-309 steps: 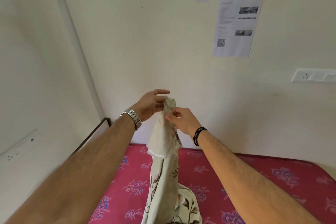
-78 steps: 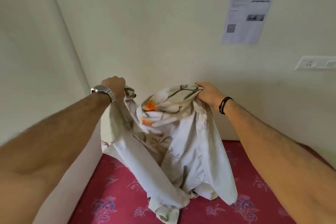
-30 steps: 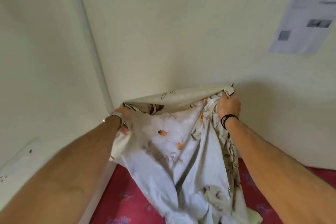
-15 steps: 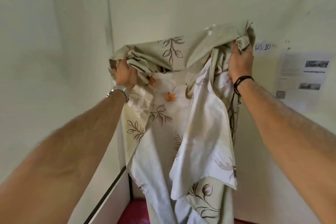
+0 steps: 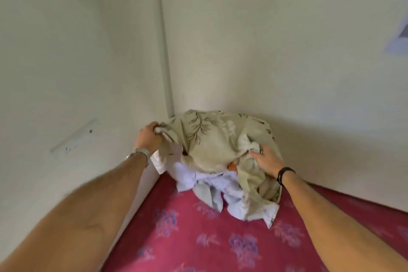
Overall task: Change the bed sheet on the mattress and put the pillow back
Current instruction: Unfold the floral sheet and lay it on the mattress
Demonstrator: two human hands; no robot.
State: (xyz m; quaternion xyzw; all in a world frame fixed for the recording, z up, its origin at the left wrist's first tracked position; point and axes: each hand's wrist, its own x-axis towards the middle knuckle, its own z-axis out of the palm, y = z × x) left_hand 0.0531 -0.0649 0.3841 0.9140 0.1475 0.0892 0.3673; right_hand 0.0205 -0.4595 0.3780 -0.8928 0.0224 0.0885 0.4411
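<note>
Head view: the bed sheet (image 5: 212, 152), cream with a leaf print and a paler underside, is bunched up in the far corner of the mattress (image 5: 198, 234), where two walls meet. The left hand (image 5: 147, 138) has its fingers curled tight round a gathered edge at the sheet's upper left. The right hand (image 5: 266, 159) pinches a crumpled fold at the sheet's right side, thumb and fingers closed on the cloth. Both grips are full; neither hand is free.

Between the two grips the cloth arches up in a loose hump, and below them the rest hangs and piles onto the mattress, toward the person. The held edge runs roughly left to right, along the far wall (image 5: 287, 51). The left grip sits a little higher and closer to the corner; the right grip is lower and just off the far wall. Most of the loose cloth lies under and nearer than the right grip.

I judge the sheet is only partly opened, so spreading it will call for the hands to draw apart along that edge and the hanging part to be thrown back toward the person.

The mattress is bare, pink-red with purple flower clusters. A thin pipe (image 5: 164, 51) runs down the corner. No pillow is in sight.
</note>
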